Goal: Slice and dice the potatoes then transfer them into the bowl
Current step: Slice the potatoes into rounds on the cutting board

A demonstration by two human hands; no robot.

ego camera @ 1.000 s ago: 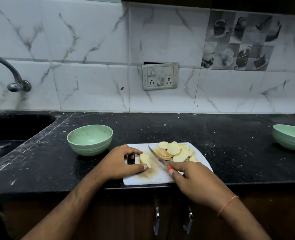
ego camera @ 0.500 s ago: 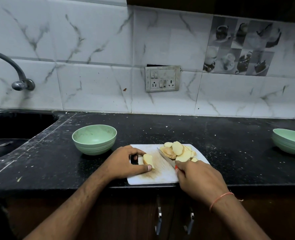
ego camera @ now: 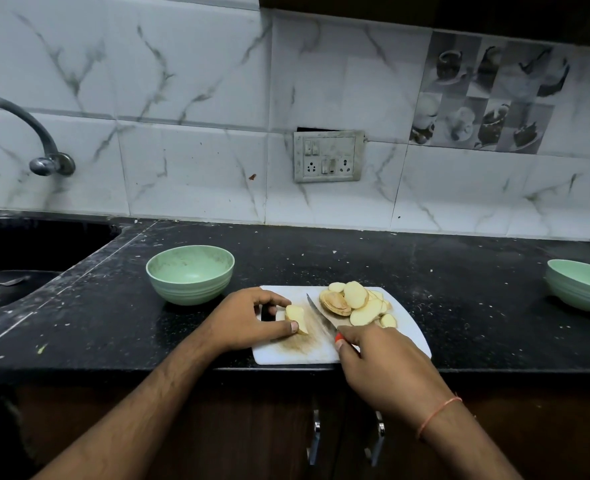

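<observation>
Gripping a potato piece (ego camera: 295, 318) between thumb and fingers, the left hand (ego camera: 248, 320) pins it on the white cutting board (ego camera: 408, 336), which reaches the worktop (ego camera: 460, 289) front edge. The right hand (ego camera: 380, 362) holds a knife (ego camera: 319, 315) between piece and slices (ego camera: 359, 303). A green bowl (ego camera: 189, 275) sits just left, with bare worktop behind.

White marble-patterned tiles (ego camera: 189, 98) are covering the wall behind a black speckled worktop (ego camera: 408, 271). A socket plate (ego camera: 327, 156) is sitting mid-wall, a tile panel of teapot pictures (ego camera: 487, 95) lying toward the right. A chrome tap (ego camera: 34, 140) is arching over the dark sink (ego camera: 16, 258) at the worktop's left edge. Dim light is falling on brown cabinet doors (ego camera: 269, 427) below.
</observation>
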